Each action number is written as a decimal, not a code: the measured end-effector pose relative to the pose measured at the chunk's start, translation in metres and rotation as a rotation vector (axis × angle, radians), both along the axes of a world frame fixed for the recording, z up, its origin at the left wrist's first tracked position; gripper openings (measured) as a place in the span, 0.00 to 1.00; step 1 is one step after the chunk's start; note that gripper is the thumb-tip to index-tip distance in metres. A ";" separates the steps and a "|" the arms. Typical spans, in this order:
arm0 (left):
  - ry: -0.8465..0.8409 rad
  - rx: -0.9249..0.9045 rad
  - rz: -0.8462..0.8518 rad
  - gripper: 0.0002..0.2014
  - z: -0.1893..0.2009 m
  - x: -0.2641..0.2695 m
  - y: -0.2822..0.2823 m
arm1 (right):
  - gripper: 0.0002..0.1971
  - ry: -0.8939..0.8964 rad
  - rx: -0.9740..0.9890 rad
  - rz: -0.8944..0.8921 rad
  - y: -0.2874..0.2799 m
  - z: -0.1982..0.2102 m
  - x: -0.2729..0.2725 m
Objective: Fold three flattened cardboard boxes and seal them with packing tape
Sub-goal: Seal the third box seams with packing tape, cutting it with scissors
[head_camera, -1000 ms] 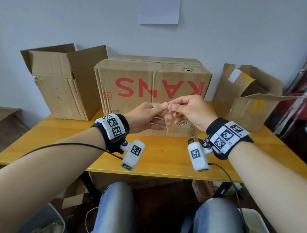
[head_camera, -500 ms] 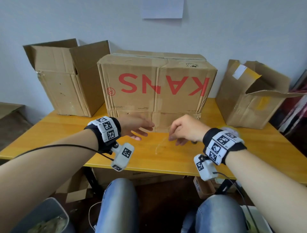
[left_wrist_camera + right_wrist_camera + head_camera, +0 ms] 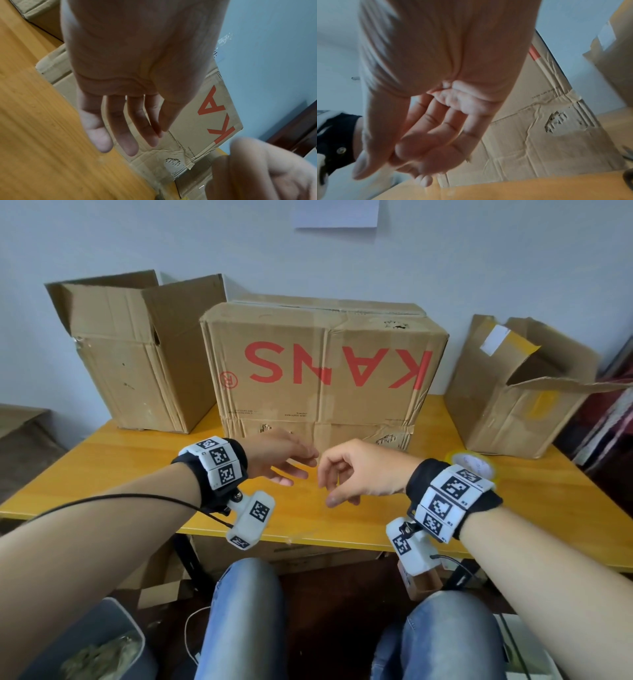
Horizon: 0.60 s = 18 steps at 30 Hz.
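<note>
Three cardboard boxes stand on the yellow table (image 3: 102, 474). The middle box (image 3: 322, 364) is closed and bears upside-down red letters. The left box (image 3: 137, 354) and the right box (image 3: 520, 392) have their flaps open. My left hand (image 3: 301, 465) hovers low in front of the middle box with straight, spread fingers (image 3: 128, 142) and holds nothing. My right hand (image 3: 329, 484) hangs close beside it, its fingers (image 3: 423, 148) loosely curled and empty. A roll of clear tape (image 3: 471, 463) lies on the table, partly hidden behind my right wrist.
The wall rises right behind the boxes, with a white sheet (image 3: 337, 213) pinned on it. The table's front edge (image 3: 325, 537) is just above my knees. A grey bin (image 3: 85, 642) and more cardboard (image 3: 291, 553) sit under the table.
One second ago both hands pinched something thin together, raised in front of the middle box. They have since dropped low over the table, let go and drawn slightly apart.
</note>
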<state>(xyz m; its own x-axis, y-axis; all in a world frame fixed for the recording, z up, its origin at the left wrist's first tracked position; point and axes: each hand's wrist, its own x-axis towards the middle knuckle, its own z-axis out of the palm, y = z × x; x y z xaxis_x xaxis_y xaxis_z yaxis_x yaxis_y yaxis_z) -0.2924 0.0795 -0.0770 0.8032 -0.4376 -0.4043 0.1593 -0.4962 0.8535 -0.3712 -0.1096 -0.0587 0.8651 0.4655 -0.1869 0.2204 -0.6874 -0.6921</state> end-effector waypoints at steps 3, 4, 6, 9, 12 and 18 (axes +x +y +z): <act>-0.014 -0.001 0.020 0.09 0.002 -0.003 -0.001 | 0.10 0.050 -0.140 0.042 0.002 0.004 -0.004; -0.015 0.000 0.020 0.09 0.003 -0.004 -0.001 | 0.15 0.102 -0.142 0.054 0.002 0.004 -0.005; -0.011 0.001 0.015 0.09 0.005 -0.006 -0.001 | 0.18 0.156 -0.127 0.063 0.002 0.003 -0.008; 0.000 0.001 0.025 0.09 0.004 -0.010 0.002 | 0.07 0.004 -0.115 0.029 0.002 0.002 -0.010; 0.011 0.002 0.057 0.10 0.005 -0.011 0.005 | 0.08 -0.059 -0.039 -0.028 0.002 0.002 -0.011; -0.002 0.083 0.209 0.09 0.004 -0.008 0.012 | 0.04 -0.029 -0.048 -0.097 -0.006 0.014 -0.021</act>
<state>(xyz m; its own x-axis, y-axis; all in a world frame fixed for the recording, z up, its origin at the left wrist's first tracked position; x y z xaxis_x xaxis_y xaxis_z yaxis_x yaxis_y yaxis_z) -0.3006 0.0918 -0.0732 0.8736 -0.2272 -0.4303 0.2642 -0.5211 0.8116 -0.3918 -0.1160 -0.0451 0.9109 0.3705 -0.1815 0.1706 -0.7387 -0.6521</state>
